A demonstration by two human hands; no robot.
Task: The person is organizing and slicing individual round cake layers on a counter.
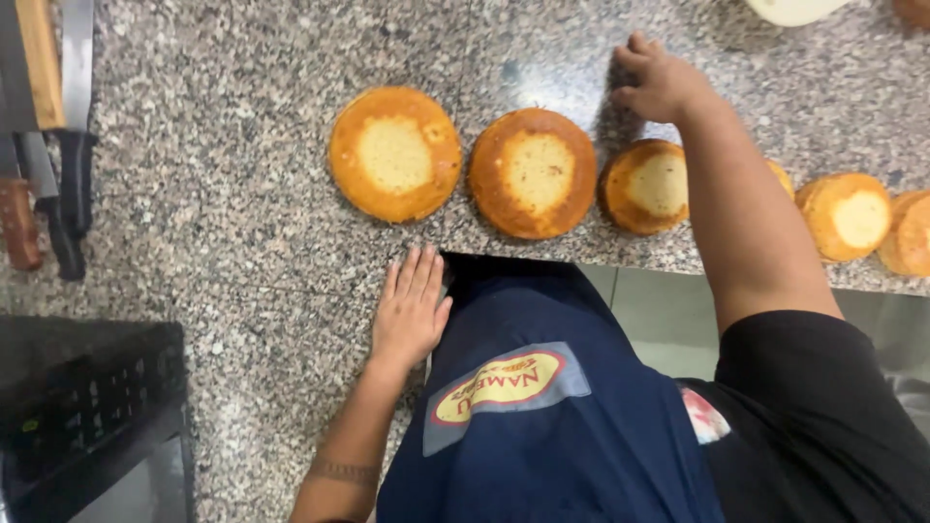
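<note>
Sponge rounds, row on granite counter (242,223): right hand (657,79), loosely curled, is held beyond third cake (647,186); left hand (411,308) is pressed flat; crusts are best gripped gently.

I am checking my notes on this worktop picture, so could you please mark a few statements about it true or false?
1. The left hand lies flat on the granite counter. True.
2. The right hand holds a knife. False: it is curled on the counter beyond the cakes, holding nothing visible.
3. Round sponge cakes sit in a row along the counter edge. True.
4. The knives lie between the two hands. False: they lie at the far left, away from both hands.
5. The cakes are stacked. False: they lie side by side.
</note>
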